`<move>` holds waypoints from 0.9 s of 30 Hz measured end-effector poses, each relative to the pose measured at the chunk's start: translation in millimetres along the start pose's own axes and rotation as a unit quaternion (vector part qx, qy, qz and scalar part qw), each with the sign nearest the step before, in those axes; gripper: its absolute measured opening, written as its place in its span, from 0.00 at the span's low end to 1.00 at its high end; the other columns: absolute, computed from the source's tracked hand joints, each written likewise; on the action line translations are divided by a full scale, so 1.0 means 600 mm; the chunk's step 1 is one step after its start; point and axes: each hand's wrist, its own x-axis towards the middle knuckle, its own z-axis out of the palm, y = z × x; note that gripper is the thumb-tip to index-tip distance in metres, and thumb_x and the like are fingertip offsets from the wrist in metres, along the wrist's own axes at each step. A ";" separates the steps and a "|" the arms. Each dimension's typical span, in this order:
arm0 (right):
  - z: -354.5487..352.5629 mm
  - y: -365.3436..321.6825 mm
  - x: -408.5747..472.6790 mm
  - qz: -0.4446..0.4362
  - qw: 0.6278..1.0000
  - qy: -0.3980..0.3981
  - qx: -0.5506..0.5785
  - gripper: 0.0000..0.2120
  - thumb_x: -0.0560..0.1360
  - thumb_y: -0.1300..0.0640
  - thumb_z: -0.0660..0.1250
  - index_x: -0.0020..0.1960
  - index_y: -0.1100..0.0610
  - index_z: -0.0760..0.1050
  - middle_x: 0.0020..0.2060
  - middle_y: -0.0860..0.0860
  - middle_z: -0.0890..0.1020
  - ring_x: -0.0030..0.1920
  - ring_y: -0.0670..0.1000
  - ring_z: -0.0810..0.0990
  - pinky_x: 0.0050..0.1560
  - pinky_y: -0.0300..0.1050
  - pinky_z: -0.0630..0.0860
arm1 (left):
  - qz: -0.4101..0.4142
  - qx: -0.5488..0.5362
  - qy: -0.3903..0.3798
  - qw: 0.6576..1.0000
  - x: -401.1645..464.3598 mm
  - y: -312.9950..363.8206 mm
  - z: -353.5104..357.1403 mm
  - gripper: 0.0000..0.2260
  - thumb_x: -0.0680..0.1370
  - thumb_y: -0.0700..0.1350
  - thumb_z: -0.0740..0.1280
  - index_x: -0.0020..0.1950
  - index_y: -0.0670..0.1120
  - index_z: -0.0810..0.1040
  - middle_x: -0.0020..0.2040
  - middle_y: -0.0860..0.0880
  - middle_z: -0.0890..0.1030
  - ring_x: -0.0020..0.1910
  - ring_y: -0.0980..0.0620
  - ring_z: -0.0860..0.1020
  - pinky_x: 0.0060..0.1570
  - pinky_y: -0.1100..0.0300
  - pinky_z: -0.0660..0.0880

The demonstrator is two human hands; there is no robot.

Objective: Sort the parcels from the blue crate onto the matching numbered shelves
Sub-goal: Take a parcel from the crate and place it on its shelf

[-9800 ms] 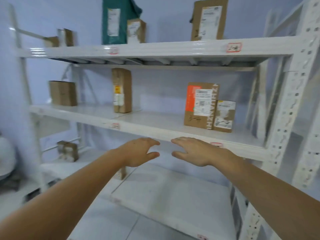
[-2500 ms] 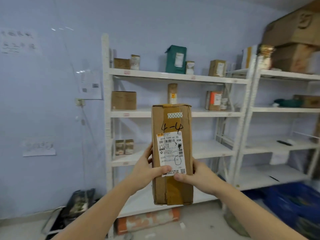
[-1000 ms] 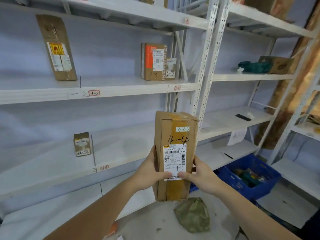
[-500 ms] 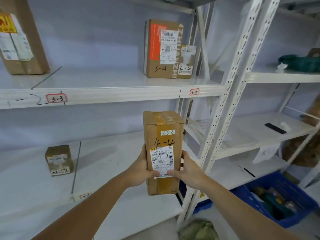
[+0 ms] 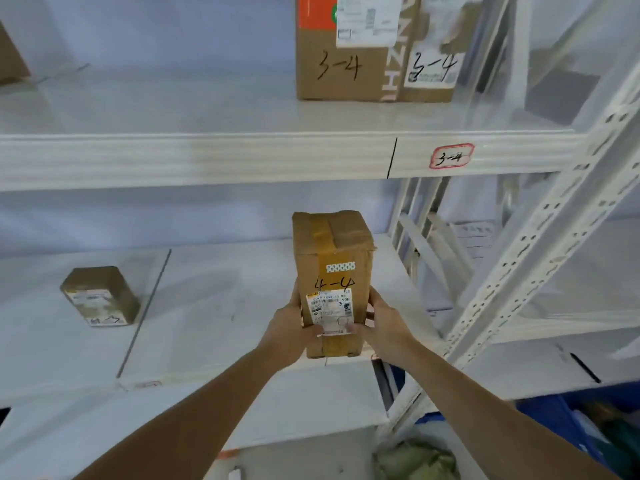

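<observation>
Small parcel marked 4-3 point(image 5: 100, 296) stands at left of the lower shelf point(image 5: 221, 306); a dark divider line point(image 5: 145, 310) separates its bay. Since half a second ago the view has closed in and the 4-4 parcel point(image 5: 332, 282) now hangs upright over the right bay (presumably 4-4); left hand point(image 5: 287, 332) and right hand point(image 5: 382, 325) clamp its sides; open board lies behind it; the perforated upright point(image 5: 519, 282) crowds the right.

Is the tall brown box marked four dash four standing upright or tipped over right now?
Upright. The tall brown cardboard box marked 4-4 stands on end, taped top uppermost, held between the left hand and right hand; whether it touches the shelf: cannot tell.
</observation>
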 end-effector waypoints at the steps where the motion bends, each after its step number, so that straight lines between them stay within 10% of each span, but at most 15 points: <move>1: -0.004 0.014 0.013 0.002 1.000 -0.007 0.001 0.37 0.76 0.62 0.75 0.79 0.52 0.60 0.63 0.42 0.77 0.61 0.46 0.77 0.47 0.20 0.72 | -0.008 0.003 0.005 1.000 0.008 0.005 0.011 0.38 0.77 0.37 0.72 0.80 0.58 0.58 0.61 0.59 0.80 0.61 0.50 0.81 0.50 0.67 0.81; 5: -0.024 0.046 0.064 0.013 0.999 -0.004 0.029 0.36 0.75 0.64 0.76 0.76 0.55 0.61 0.60 0.43 0.77 0.58 0.46 0.77 0.44 0.21 0.74 | -0.019 0.031 0.044 0.998 0.043 0.033 0.048 0.38 0.80 0.42 0.69 0.83 0.59 0.51 0.68 0.54 0.79 0.63 0.47 0.81 0.62 0.48 0.80; 12: -0.039 0.047 0.156 0.002 0.999 -0.022 0.037 0.37 0.76 0.66 0.74 0.78 0.55 0.60 0.68 0.49 0.77 0.68 0.53 0.77 0.66 0.49 0.77 | -0.044 0.052 0.096 0.993 0.120 0.048 0.052 0.33 0.81 0.42 0.69 0.81 0.55 0.56 0.69 0.51 0.79 0.64 0.45 0.80 0.60 0.49 0.81; 27: -0.042 0.057 0.234 0.005 0.998 -0.035 0.044 0.49 0.74 0.62 0.77 0.83 0.46 0.49 0.77 0.49 0.69 0.75 0.59 0.70 0.71 0.65 0.72 | -0.097 0.002 0.097 0.991 0.184 0.052 0.041 0.40 0.78 0.39 0.73 0.83 0.55 0.55 0.73 0.50 0.76 0.67 0.44 0.78 0.59 0.47 0.81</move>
